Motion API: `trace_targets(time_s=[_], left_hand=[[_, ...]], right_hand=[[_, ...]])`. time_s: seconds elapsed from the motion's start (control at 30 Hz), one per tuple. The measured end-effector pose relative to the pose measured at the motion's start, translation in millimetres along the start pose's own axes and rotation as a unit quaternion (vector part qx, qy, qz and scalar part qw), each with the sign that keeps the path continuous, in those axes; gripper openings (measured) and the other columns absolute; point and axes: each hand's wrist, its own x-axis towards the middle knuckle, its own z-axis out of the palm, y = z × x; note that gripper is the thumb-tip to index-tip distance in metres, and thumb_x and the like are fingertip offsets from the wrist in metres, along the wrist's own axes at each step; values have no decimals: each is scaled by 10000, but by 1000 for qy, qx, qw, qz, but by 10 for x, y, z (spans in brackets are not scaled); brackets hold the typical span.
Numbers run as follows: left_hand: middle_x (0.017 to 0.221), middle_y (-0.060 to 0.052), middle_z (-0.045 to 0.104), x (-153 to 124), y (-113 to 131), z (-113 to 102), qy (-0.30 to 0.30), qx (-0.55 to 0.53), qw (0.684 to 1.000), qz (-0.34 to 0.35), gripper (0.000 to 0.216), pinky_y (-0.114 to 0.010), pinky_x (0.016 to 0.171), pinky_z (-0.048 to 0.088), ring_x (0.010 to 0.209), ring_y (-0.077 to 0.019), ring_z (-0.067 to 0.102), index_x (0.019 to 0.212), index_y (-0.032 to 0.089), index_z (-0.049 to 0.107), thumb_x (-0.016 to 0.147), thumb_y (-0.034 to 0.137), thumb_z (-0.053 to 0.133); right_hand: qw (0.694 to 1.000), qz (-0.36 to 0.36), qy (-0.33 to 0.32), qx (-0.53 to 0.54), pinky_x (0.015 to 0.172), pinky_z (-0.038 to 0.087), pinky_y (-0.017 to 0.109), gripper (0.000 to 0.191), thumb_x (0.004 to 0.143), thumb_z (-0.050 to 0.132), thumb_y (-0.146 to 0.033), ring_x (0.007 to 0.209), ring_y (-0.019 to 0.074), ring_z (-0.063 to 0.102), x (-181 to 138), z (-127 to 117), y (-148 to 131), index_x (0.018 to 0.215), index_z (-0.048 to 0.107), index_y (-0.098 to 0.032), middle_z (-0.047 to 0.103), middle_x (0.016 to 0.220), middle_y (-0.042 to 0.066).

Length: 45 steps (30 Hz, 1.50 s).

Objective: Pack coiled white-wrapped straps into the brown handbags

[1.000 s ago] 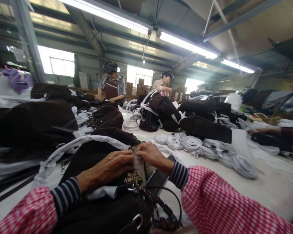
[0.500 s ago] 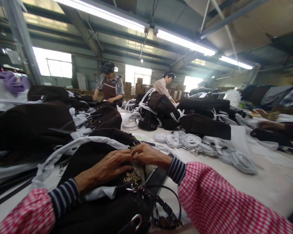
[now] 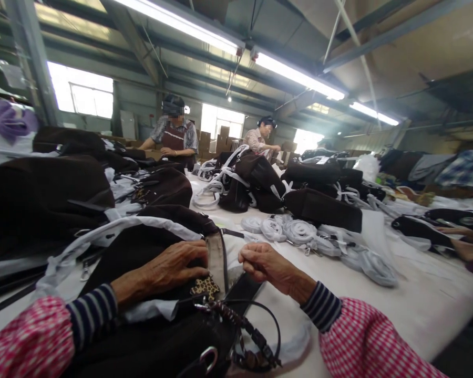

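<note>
My left hand (image 3: 169,268) lies on a dark brown handbag (image 3: 142,252) in front of me, fingers curled and pressing its opening by a leopard-print patch (image 3: 205,287). My right hand (image 3: 266,264) hovers just right of the bag's open edge (image 3: 216,257), fingers pinched together; whatever they pinch is too small to make out. A black strap (image 3: 242,290) and a braided cord with metal hardware (image 3: 244,331) lie below both hands. Both my sleeves are pink checked with striped cuffs.
Piles of dark bags (image 3: 47,194) stand at left and across the white table (image 3: 418,294). Coiled white straps (image 3: 295,231) lie mid-table. Two people (image 3: 175,134) work at the far end. Another person's arm (image 3: 457,247) reaches in at right.
My right hand has drawn away to the right from my left hand; before, both met at the bag's opening. The bag's edge now shows between them. The view shifted slightly.
</note>
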Motion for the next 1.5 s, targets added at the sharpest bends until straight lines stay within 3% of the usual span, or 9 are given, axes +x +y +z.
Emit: trace_targets(time_s=[0.13, 0.3, 0.4, 0.53, 0.63, 0.9, 1.03, 1.2, 1.5], left_hand=[[951, -9, 618, -7, -13, 12, 0, 5, 1000, -1, 276, -277, 797, 413, 884, -182, 584, 859, 185, 628, 1007, 419, 616], [957, -10, 652, 19, 36, -8, 2, 23, 999, -43, 193, -290, 805, 414, 885, -201, 603, 983, 198, 657, 955, 388, 677], [1052, -25, 676, 69, 114, -34, -64, 24, 997, -27, 129, -302, 865, 416, 974, -225, 625, 1034, 212, 677, 945, 304, 664], [1014, -32, 673, 143, 187, -29, -103, 47, 993, -22, 82, -310, 857, 411, 952, -234, 621, 965, 206, 679, 889, 196, 651], [960, -16, 653, 148, 163, 4, -96, 10, 995, -34, 75, -292, 832, 418, 924, -220, 603, 905, 202, 658, 837, 175, 644], [875, -6, 561, 54, 60, 60, -44, -63, 995, -69, 176, -281, 760, 416, 842, -199, 525, 900, 198, 554, 928, 370, 576], [838, 0, 525, 53, 48, 13, -41, -125, 987, -96, 261, -282, 734, 406, 810, -185, 498, 855, 190, 530, 949, 433, 550], [795, 9, 516, 72, -1, -10, -43, -212, 968, -129, 292, -270, 672, 399, 749, -165, 472, 814, 185, 537, 915, 454, 592], [756, 22, 569, 99, -13, 12, -24, -279, 946, -161, 218, -269, 649, 417, 675, -149, 551, 829, 183, 536, 818, 377, 636]], right_hand=[[998, -18, 27, -49, 435, 179, 185, 419, 721, 866, -424, 456, 41, 309, -219, 63, -65, 808, 529, -190, 438, 539, -110], [993, -13, 44, -112, 415, 164, 179, 378, 860, 673, -493, 439, 34, 279, -352, 106, -43, 731, 492, -187, 466, 528, -77], [992, -16, 63, -110, 388, 246, 165, 202, 757, 681, -307, 444, 58, 421, -302, 124, 12, 861, 567, -178, 561, 599, -58], [996, -17, 47, -70, 441, 463, 181, 331, 612, 668, -179, 706, 169, 698, -206, 155, 53, 938, 612, -176, 667, 811, -6], [997, -32, 41, -59, 458, 503, 191, 259, 661, 687, -250, 769, 204, 744, -159, 161, 74, 901, 639, -162, 695, 842, 23], [991, -49, 61, -111, 413, 436, 190, 303, 778, 715, -424, 603, 171, 710, -121, 161, 125, 914, 673, -156, 717, 768, 32], [962, -68, 62, -256, 463, 406, 217, 176, 852, 645, -326, 510, 129, 607, -178, 242, 75, 782, 669, -166, 620, 629, -15], [881, -149, 124, -432, 604, 379, 254, 151, 846, 623, -180, 616, 132, 567, -174, 354, 31, 698, 655, -176, 636, 638, -10], [866, -123, 151, -460, 589, 332, 256, 156, 822, 625, -133, 585, 129, 516, -91, 541, 39, 675, 637, -184, 607, 606, -21]])
